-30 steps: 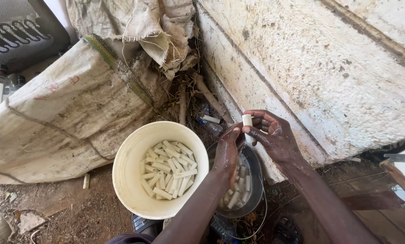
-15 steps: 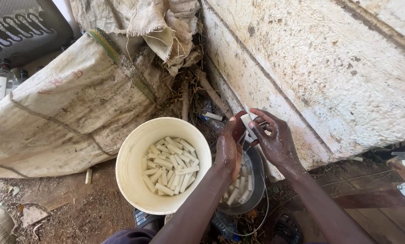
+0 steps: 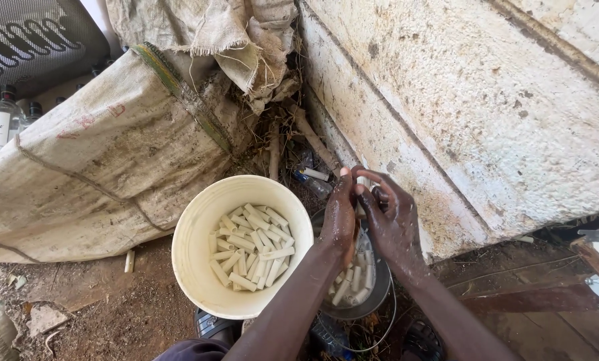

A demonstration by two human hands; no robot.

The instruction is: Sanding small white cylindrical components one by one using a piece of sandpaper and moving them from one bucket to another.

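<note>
I pinch a short white tube piece point(image 3: 362, 182) between both hands point(image 3: 339, 217) point(image 3: 394, 224), right of the white bucket point(image 3: 199, 227); light, stiff, probably wet and slippery, best gripped mid-length.

One head camera looks steeply down (close in) at both hands point(image 3: 373, 217).

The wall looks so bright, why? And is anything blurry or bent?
Head view: sunlight hits the wall directly, nearly washing it out; the hands and dark bowl sit in shade; the white bucket stays sharp; edges bend slightly, as from a wide lens; no blur worth noting.
</note>
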